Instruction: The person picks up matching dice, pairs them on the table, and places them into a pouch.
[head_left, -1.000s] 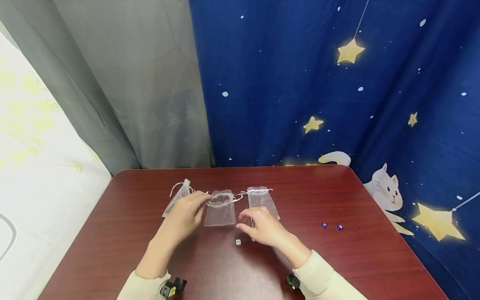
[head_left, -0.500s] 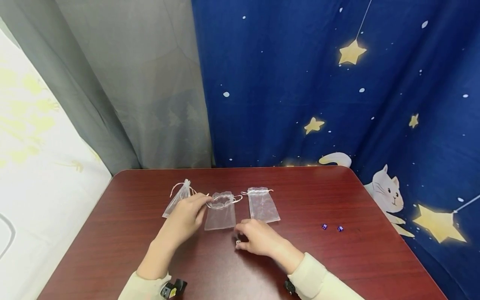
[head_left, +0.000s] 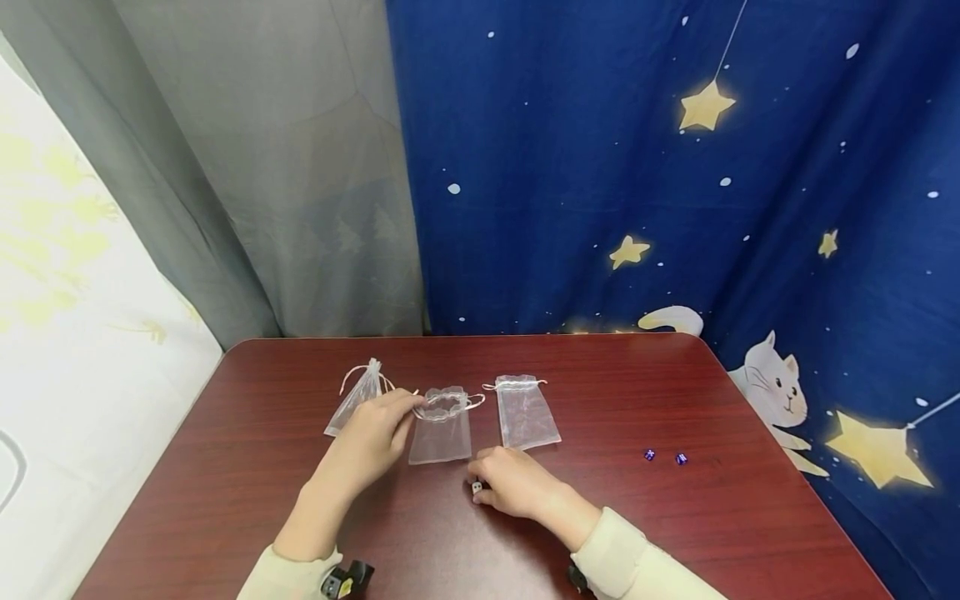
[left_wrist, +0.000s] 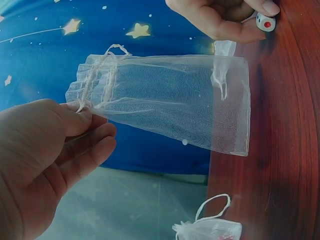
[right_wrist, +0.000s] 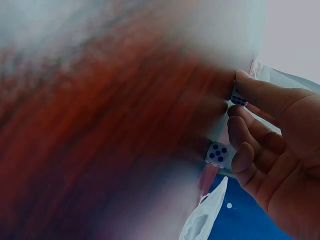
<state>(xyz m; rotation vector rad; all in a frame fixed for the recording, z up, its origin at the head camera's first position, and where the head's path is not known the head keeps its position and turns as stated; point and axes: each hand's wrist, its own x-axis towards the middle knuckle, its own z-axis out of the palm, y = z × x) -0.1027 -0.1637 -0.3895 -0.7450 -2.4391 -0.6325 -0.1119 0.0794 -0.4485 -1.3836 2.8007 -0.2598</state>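
Observation:
My left hand pinches the gathered, corded mouth of a sheer white drawstring pouch between thumb and fingers. The pouch's mouth is spread wide in the head view. Low over the table, my right hand pinches a white die between thumb and forefinger; its red one-spot face shows in the left wrist view. A second white die with blue spots sits on the table beside the curled lower fingers of that hand, hidden behind the hand in the head view.
A gathered pouch lies to the left, with something reddish inside. Another flat pouch lies right of the middle. Two blue dice rest on the right of the red-brown table. Curtains hang behind the far edge.
My right hand has moved down and slightly left to the nearer white die and now pinches it. My left hand stays at the pouch's mouth; the pouch's lower edge has shifted slightly nearer.

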